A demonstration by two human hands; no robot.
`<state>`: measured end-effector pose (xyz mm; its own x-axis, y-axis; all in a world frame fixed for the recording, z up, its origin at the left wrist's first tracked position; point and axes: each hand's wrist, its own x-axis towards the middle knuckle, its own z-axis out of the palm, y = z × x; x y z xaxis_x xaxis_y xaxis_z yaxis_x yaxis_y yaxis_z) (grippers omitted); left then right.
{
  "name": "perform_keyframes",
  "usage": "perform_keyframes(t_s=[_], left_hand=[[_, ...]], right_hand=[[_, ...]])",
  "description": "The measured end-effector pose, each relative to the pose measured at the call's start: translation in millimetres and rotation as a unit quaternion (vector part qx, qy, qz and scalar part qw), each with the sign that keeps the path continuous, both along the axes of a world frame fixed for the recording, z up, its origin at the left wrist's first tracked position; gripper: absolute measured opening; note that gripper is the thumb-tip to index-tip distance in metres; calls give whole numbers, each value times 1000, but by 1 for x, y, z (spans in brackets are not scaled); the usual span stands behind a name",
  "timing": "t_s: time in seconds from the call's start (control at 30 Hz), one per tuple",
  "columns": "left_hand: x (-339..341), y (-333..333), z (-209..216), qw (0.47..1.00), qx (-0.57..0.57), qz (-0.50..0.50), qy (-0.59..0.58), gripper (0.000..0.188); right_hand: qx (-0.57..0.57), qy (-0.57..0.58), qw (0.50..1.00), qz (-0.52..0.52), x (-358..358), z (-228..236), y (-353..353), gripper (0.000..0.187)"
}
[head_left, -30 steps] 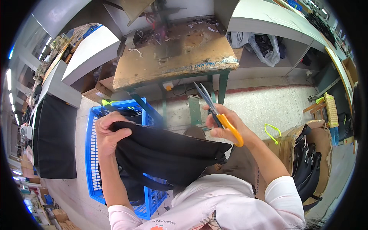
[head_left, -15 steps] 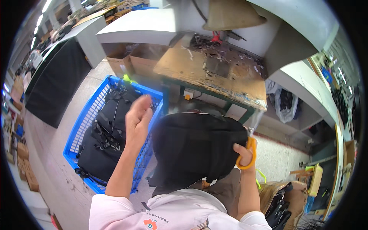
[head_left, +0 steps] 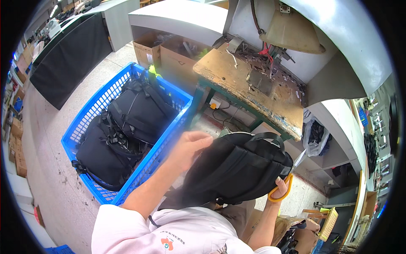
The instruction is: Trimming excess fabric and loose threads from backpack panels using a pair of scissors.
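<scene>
A black backpack (head_left: 237,169) rests on my lap, tilted, with its top handle toward the far right. My right hand (head_left: 279,189) is at its right side, closed on orange-handled scissors (head_left: 289,186) whose blades point up and away beside the bag. That hand's thumb and fingers are also against the bag's edge. My left hand (head_left: 192,146), slightly blurred, is at the bag's upper left, fingers stretched toward its edge. Whether they touch the fabric cannot be made out. To the left, a blue plastic crate (head_left: 98,86) holds several black backpacks (head_left: 137,111).
Ahead stands a worn wooden workbench (head_left: 224,70) littered with scraps, under a beige lamp shade (head_left: 294,31). Cardboard boxes (head_left: 179,57) stand behind the crate. Right of the bench, a shelf holds a clear plastic bag (head_left: 316,137). An open carton (head_left: 304,239) sits at lower right.
My left hand has come down and right, from above the crate to the backpack's edge. The backpack has turned, showing its handle. My right hand still holds the scissors, now lower. The view has shifted.
</scene>
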<state>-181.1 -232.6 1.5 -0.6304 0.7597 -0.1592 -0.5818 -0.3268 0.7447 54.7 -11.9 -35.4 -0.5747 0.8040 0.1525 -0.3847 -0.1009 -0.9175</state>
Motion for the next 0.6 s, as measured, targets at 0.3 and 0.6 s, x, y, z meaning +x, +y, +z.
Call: perform_keyframes(t_s=[0.3, 0.6], left_hand=[[8, 5, 6, 997, 8, -28, -74, 8], [13, 1, 9, 989, 44, -92, -109, 13]], right_hand=[[-47, 1, 999, -20, 3, -5, 0, 52], [-38, 35, 999, -2, 8, -17, 4, 41]])
